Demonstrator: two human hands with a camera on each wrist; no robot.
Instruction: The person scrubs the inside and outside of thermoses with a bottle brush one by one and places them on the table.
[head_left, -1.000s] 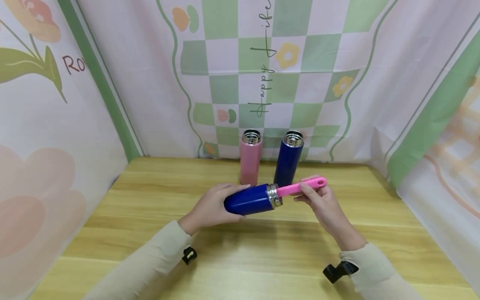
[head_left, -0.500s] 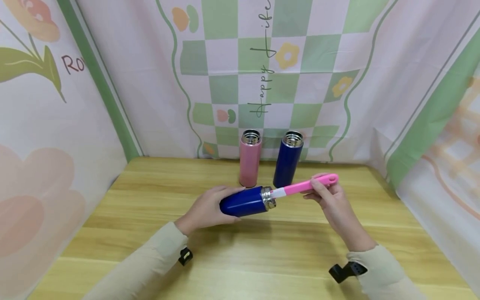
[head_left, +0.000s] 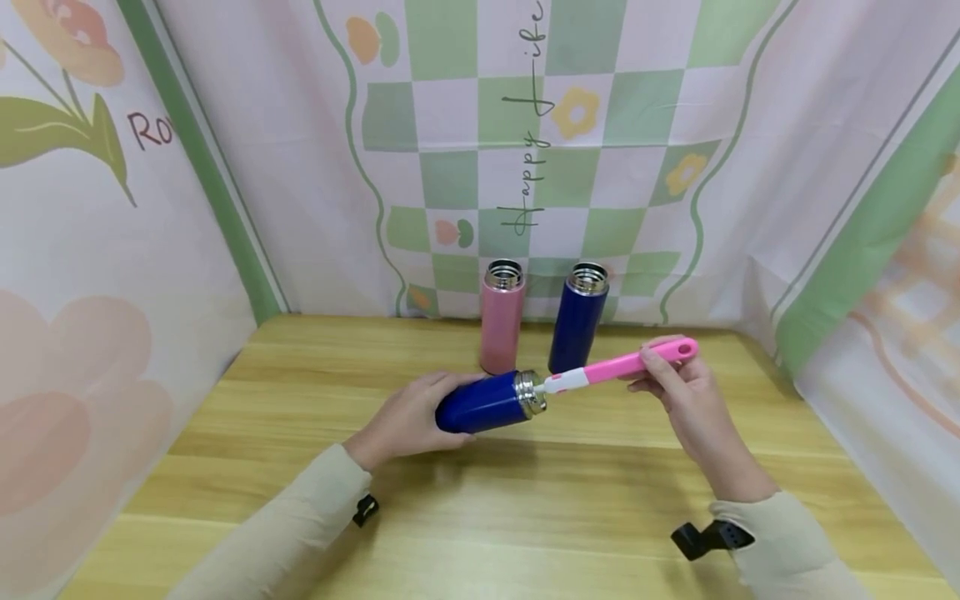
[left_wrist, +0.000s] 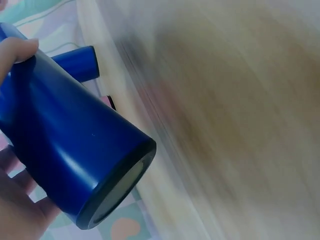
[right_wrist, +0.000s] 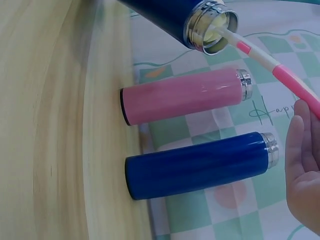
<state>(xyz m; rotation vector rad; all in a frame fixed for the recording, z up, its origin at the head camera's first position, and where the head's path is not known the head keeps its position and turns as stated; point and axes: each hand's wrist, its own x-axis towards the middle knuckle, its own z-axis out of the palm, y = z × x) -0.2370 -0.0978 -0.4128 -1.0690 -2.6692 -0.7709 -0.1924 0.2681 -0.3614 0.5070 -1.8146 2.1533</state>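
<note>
My left hand (head_left: 416, 417) grips a blue thermos bottle (head_left: 483, 404) round its body, tilted nearly on its side above the table, its steel mouth facing right. In the left wrist view the thumb and fingers wrap the bottle (left_wrist: 75, 130), whose base points at the camera. Between thumb and fingers, my right hand (head_left: 678, 387) pinches the pink handle of a bottle brush (head_left: 615, 367). The brush's white neck enters the bottle mouth; in the right wrist view a pale yellowish head shows just inside the steel rim (right_wrist: 192, 30).
Behind the hands, a pink bottle (head_left: 501, 329) and a second blue bottle (head_left: 577, 325) stand upright and lidless near the back edge of the wooden table (head_left: 480, 517). A patterned curtain (head_left: 570, 192) hangs right behind them.
My right hand has drawn the brush up and to the right, so its white neck now shows outside the bottle. My left hand and the bottle have shifted slightly left.
</note>
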